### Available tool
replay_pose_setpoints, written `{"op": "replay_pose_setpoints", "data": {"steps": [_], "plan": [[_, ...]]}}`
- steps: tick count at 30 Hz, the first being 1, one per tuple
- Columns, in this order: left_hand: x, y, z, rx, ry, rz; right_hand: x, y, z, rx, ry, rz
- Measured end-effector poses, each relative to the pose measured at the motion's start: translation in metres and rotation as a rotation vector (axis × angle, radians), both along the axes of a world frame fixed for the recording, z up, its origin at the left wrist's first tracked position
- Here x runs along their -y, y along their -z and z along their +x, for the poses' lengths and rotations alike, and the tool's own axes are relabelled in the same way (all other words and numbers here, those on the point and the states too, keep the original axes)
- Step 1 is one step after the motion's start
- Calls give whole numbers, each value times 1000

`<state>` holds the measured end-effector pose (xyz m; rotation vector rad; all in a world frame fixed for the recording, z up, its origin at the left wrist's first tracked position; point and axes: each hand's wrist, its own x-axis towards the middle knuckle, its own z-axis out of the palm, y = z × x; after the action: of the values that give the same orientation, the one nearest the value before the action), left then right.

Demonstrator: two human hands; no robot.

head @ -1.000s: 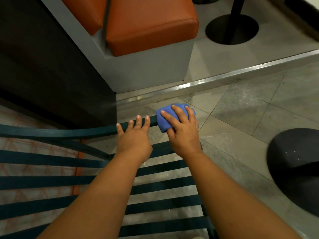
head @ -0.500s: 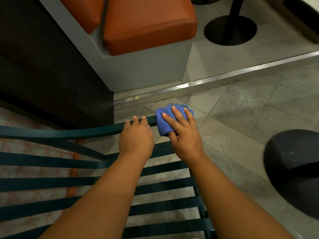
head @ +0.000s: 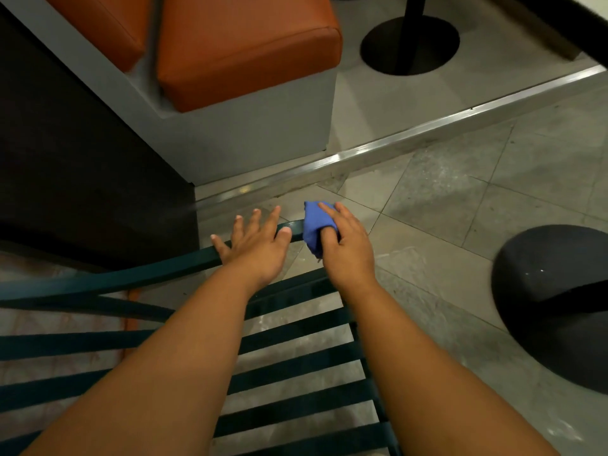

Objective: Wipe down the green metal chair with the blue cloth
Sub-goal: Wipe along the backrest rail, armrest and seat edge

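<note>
We are wiping the right end of the top rail of the green metal chair (head: 138, 274), and to do it well we should wrap the blue cloth (head: 314, 227) right round the bar, press evenly, and draw it along the rail in one slow pass rather than dabbing (the underside collects grime too, we would guess). The rail end is where the cloth could slip off, so the pull should run inward, toward nine o'clock.

Our right hand (head: 345, 245) is closed around the bunched cloth, thumb tucked against it and fingers curled over the top, pinning it onto the rail tip near the centre of view. Our left hand (head: 255, 243) sits just beside it at nine o'clock, fingers spread wide and flat, palm resting on the rail and gripping nothing; it seems to steady the chair.

The chair fills the lower left, its seat slats (head: 296, 366) running beneath our forearms. An orange cushioned bench (head: 243, 51) stands at twelve o'clock, a dark round table base (head: 552, 291) at three.
</note>
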<state>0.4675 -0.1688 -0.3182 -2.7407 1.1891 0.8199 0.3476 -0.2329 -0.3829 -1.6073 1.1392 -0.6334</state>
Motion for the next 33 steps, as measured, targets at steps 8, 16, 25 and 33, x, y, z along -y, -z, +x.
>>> {"op": "replay_pose_setpoints", "data": {"steps": [8, 16, 25, 33], "plan": [[1, 4, 0, -56, -30, -29, -20, 12, -8, 64, -129, -284], [-6, 4, 3, -301, -217, -240, 21, -33, 26, -382, -319, -183], [-9, -4, -4, -420, -368, -343, 37, -16, 6, -188, -329, -69], [-7, -9, -14, -336, -334, -357, -20, -31, 32, -389, -240, -528]]}}
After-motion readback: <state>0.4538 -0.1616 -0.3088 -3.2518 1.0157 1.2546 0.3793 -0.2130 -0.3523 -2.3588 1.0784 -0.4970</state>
